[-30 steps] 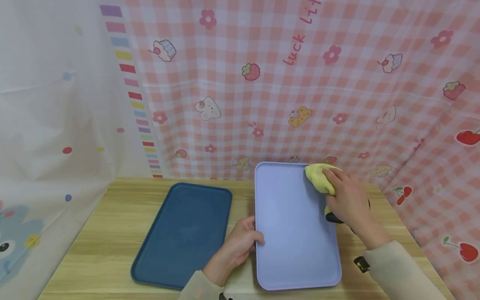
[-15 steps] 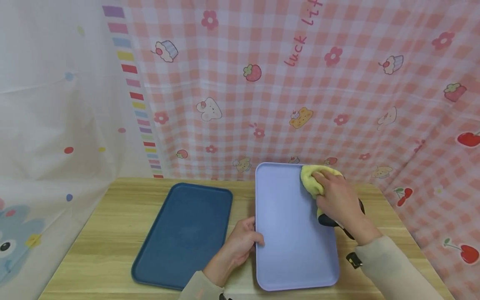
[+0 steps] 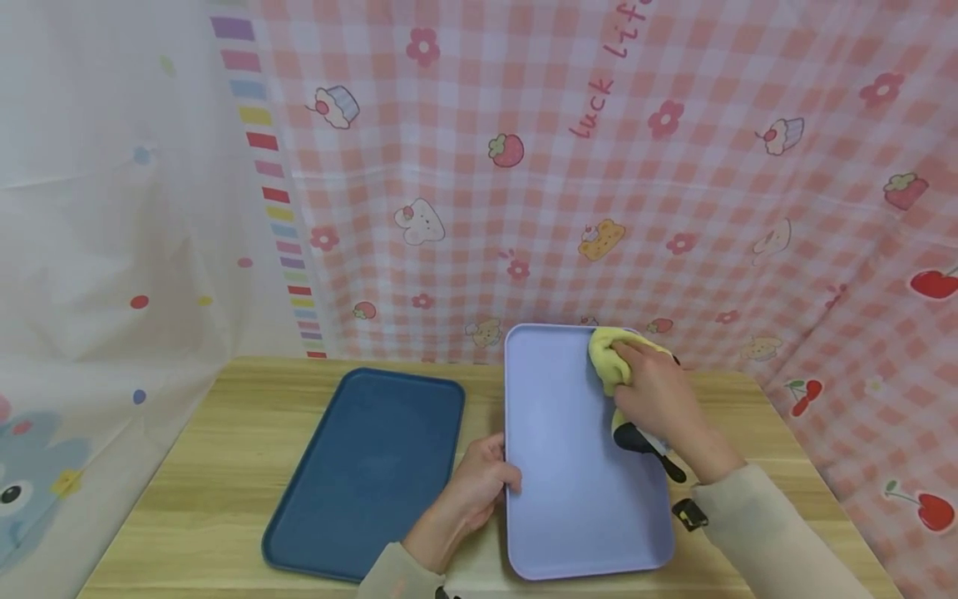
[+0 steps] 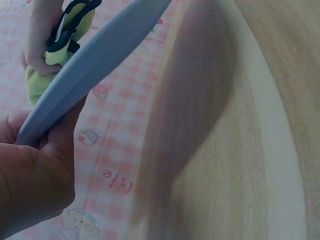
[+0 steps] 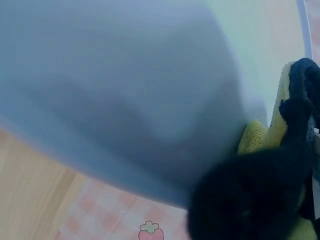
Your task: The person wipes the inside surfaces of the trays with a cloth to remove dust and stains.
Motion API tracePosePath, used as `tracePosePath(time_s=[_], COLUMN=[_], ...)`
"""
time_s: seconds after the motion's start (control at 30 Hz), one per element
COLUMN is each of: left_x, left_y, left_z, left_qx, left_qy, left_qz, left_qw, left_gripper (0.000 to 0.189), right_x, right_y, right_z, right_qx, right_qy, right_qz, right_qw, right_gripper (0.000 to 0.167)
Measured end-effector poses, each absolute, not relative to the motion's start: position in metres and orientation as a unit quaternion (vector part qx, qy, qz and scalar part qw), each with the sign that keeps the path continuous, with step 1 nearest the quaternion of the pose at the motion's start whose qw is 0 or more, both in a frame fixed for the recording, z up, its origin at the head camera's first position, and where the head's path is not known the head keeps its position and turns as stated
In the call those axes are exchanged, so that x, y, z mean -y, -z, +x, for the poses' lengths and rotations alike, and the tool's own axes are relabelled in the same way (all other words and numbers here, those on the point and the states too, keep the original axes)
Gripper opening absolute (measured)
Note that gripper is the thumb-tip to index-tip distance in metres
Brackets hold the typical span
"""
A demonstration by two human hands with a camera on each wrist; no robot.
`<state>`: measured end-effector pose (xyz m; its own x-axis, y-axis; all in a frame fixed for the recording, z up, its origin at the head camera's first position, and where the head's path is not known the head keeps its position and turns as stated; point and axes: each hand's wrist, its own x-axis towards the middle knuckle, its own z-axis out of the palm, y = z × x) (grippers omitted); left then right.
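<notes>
My left hand (image 3: 479, 478) grips the left edge of a lavender rectangular tray (image 3: 561, 466), thumb over the rim and fingers behind. In the left wrist view the tray (image 4: 95, 65) is raised and tilted, its shadow falling on the table. At its upper right part, my right hand (image 3: 659, 403) holds a bunched yellow cloth (image 3: 608, 366) with black edging, pressed to the tray's inner face. A black-edged end of the cloth hangs below the palm. The right wrist view has the cloth's yellow pile (image 5: 254, 136) against the tray, partly hidden by a dark blurred part.
Left of the lavender tray, a dark blue tray (image 3: 374, 466) lies flat on the wooden table (image 3: 187, 474). A pink checked curtain (image 3: 464, 191) hangs right behind the table and along its right side. A white curtain (image 3: 97, 233) with coloured dots covers the left.
My right hand has slid left with the cloth across the tray's upper part, and the cloth's black end now hangs lower. The tray has shifted very slightly left. My left hand keeps its grip.
</notes>
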<state>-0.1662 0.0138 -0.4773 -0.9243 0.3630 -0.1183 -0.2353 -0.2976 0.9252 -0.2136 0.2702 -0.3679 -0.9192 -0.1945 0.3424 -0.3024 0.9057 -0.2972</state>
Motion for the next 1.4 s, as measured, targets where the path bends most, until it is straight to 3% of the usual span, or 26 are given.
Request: tracePosePath(time_s=[0.27, 1.4], left_x=[-0.009, -0.005], left_y=[0.477, 0.476], left_z=[-0.169, -0.172], left_qx=[-0.569, -0.568], left_qy=[-0.804, -0.806], left_qz=[0.051, 0.054], left_qw=[0.164, 0.159], left_gripper=[0.071, 0.067], right_x=[-0.261, -0.196], right_y=[0.364, 0.362], right_z=[-0.215, -0.215], right_qx=[0.961, 0.955], right_qy=[-0.194, -0.193], right_qz=[0.130, 0.176], right_qw=[0.149, 0.142], right_gripper=[0.063, 0.067])
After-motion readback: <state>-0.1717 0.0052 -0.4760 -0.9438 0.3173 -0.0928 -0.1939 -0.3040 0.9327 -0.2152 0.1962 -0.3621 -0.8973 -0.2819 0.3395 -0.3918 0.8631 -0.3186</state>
